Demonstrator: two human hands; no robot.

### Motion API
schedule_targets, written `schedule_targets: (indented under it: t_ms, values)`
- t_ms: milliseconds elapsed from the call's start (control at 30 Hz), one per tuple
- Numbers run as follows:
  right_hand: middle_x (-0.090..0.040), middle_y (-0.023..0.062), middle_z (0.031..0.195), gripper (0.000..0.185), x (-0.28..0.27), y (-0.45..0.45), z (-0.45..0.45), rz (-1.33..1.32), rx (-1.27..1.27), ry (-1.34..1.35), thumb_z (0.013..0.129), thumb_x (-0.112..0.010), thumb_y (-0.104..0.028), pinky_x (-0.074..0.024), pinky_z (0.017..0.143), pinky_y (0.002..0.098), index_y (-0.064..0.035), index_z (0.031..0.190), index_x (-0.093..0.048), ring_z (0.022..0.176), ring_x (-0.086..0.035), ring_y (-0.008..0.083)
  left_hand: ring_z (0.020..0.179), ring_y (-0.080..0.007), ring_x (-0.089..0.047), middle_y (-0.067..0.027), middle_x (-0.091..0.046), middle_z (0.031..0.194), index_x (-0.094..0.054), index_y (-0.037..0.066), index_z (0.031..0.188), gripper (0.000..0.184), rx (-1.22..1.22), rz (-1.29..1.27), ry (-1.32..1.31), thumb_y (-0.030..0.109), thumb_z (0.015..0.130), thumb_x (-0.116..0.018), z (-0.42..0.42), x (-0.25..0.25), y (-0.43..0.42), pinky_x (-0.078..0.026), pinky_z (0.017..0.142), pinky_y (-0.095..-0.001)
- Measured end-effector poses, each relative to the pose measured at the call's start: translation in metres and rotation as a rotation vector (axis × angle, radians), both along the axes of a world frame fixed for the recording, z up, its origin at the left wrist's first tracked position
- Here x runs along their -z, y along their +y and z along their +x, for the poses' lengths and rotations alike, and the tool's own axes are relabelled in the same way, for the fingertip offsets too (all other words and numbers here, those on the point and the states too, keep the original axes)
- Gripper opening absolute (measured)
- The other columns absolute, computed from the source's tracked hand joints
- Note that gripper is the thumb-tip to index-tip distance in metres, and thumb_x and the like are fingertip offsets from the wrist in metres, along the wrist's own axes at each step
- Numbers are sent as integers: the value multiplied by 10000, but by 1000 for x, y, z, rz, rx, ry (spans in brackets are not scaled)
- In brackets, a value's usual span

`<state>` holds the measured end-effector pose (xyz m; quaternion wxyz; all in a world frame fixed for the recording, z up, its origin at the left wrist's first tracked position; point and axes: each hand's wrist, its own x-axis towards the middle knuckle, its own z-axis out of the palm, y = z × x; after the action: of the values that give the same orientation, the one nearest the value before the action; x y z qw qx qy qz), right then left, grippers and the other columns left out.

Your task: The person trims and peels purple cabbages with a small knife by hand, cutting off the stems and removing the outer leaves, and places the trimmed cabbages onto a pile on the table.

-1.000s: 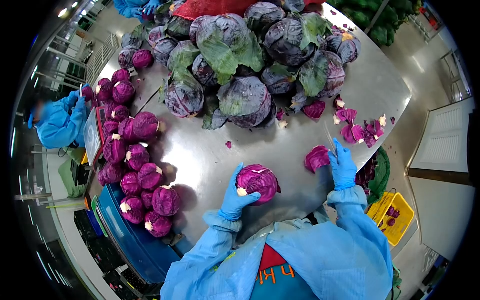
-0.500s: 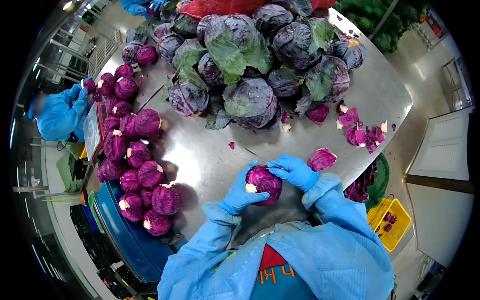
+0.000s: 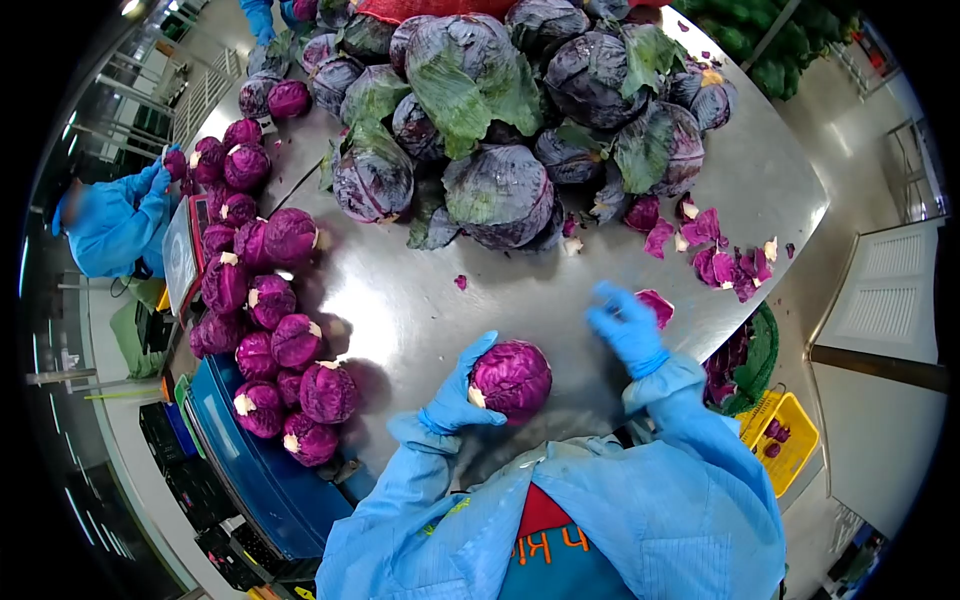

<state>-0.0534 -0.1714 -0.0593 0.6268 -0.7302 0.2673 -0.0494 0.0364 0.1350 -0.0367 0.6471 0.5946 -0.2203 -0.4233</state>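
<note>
A trimmed purple cabbage (image 3: 512, 381) with a pale stem end is held by my left hand (image 3: 462, 390), gloved in blue, near the table's front edge. My right hand (image 3: 626, 325), also gloved, is raised to the right of that cabbage, apart from it; its fingers are smeared by motion. Just behind its fingers lies a loose purple leaf (image 3: 657, 307). More leaf scraps (image 3: 715, 262) lie at the right side. Untrimmed cabbages (image 3: 497, 190) with green outer leaves form a heap at the back.
Trimmed cabbages (image 3: 297, 340) pile up along the left side of the metal table (image 3: 400, 290), beside a scale (image 3: 182, 255) and blue bin (image 3: 235, 450). A person (image 3: 120, 225) works at far left; another's gloved hand shows at top. Green net (image 3: 762, 355) and yellow basket (image 3: 797, 450) stand right.
My right hand came to the cabbage and has since moved off it to the right. The cabbage has turned slightly in my left hand. Another leaf piece lies among the scraps.
</note>
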Motion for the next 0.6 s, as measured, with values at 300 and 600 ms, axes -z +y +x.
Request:
schedule_targets:
  t_ms: [300,600]
  values:
    - [-581,24,756,380,-28,73,-6,692,-282,376,877,-693,-364,-445,499,264,-90,1133,-630,598,-522,93,1201,-250,-528,-144,-507,1332,-391,-6,1389,796,-513,83,590,246,757,-804,-40,-33,-6,-413,1042,-373]
    - [-630,131,868,142,2,36,-3,-747,-417,88,861,-613,-215,-514,669,430,-107,955,-608,744,-628,346,1091,-230,-587,-116,-597,1185,-467,-12,1318,715,-545,53,535,179,724,-816,-44,-41,-13,-461,995,-367]
